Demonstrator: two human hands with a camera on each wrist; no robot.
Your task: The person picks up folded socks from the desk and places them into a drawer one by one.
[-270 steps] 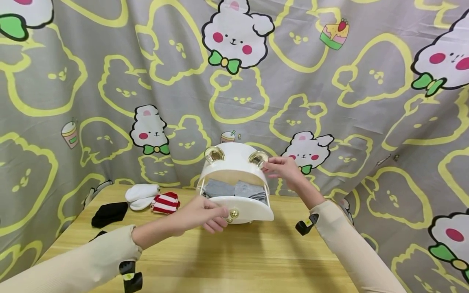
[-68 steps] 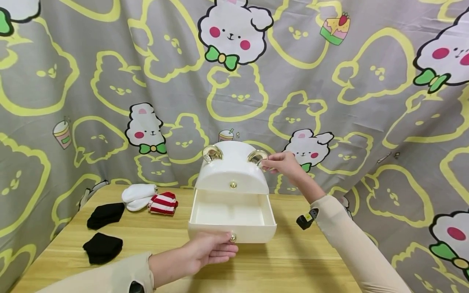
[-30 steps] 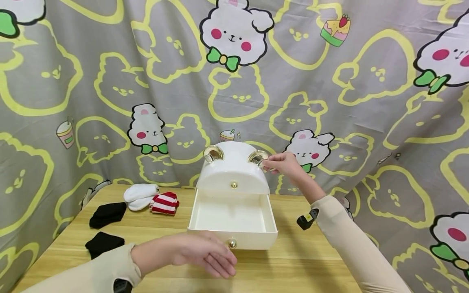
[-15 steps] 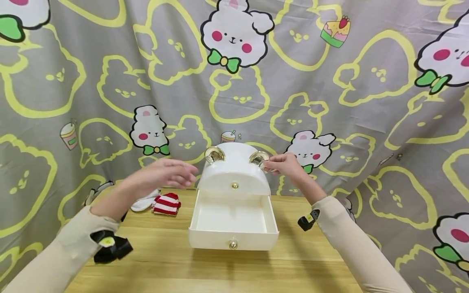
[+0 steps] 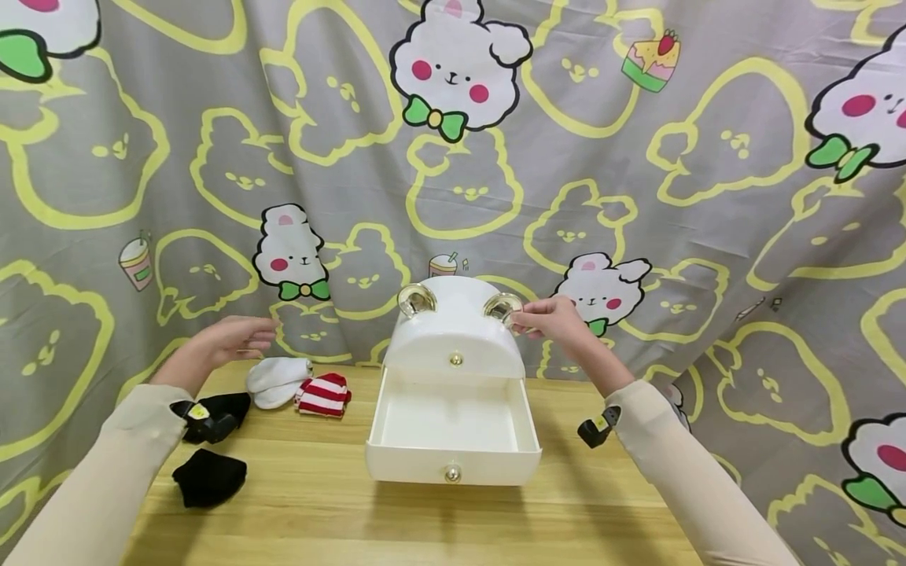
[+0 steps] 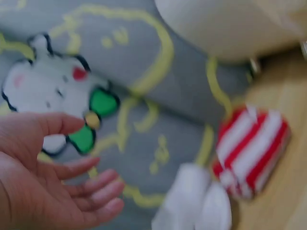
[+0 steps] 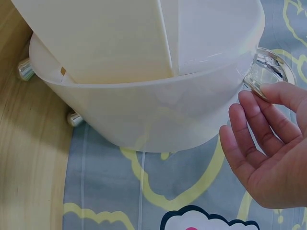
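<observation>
A white drawer box (image 5: 453, 330) with two gold ears stands at the middle of the table, its upper drawer closed. The lower drawer (image 5: 453, 464) is pulled out, and its inside is bare. My right hand (image 5: 555, 321) pinches the gold ear (image 5: 504, 308) on the right between thumb and finger, plain in the right wrist view (image 7: 268, 139). Over the socks at the left hovers my left hand (image 5: 230, 342), fingers relaxed and holding nothing. Below it lie folded white socks (image 5: 278, 382), a red-and-white striped pair (image 5: 322, 395) and black socks (image 5: 233, 413), partly hidden by the wrist camera.
Another black sock bundle (image 5: 210, 477) lies nearer on the wooden table (image 5: 304, 503). A grey curtain (image 5: 467, 204) with cartoon prints hangs right behind the table and along both sides. Small gold feet (image 7: 75, 119) carry the box.
The upper drawer, earlier open with grey socks inside, is now closed, and the lower one is pulled out. My left hand has left its knob and swung left over the socks. The right hand stays.
</observation>
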